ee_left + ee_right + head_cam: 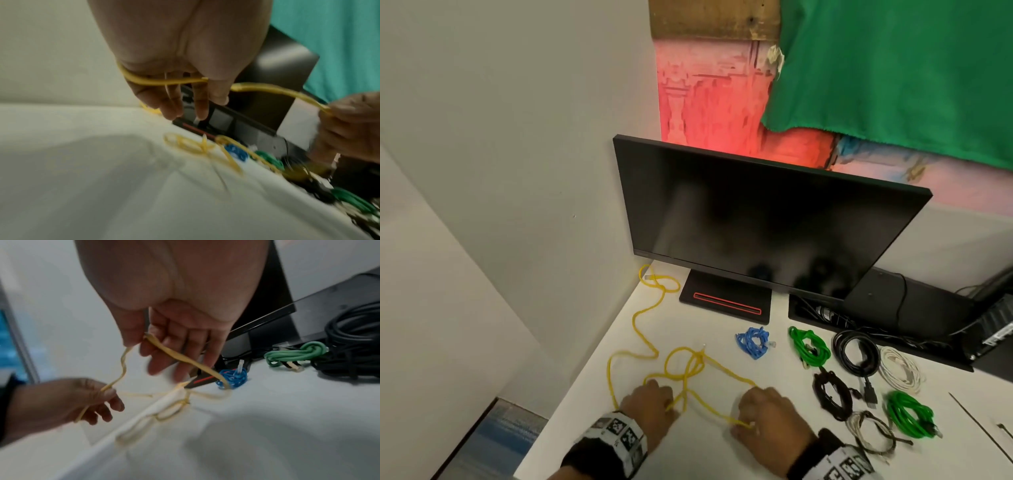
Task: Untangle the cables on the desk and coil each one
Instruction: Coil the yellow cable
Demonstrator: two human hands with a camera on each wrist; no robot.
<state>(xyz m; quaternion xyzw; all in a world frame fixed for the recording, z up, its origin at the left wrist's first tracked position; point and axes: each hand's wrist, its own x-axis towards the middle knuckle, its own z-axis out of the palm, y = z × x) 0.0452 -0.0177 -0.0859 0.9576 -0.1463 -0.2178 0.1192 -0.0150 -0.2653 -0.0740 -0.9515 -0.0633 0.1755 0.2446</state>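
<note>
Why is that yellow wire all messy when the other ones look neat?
The yellow cable is the odd one: it sprawls in loose, crossing loops from beside the monitor to the desk's front edge. The left hand and right hand each pinch it. The other cables lie in bundles on the right.

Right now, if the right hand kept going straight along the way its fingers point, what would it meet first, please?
Probably the blue cable bundle: the right hand, pinching the yellow cable, points towards it, with the monitor base beyond. Depth is unclear.
</note>
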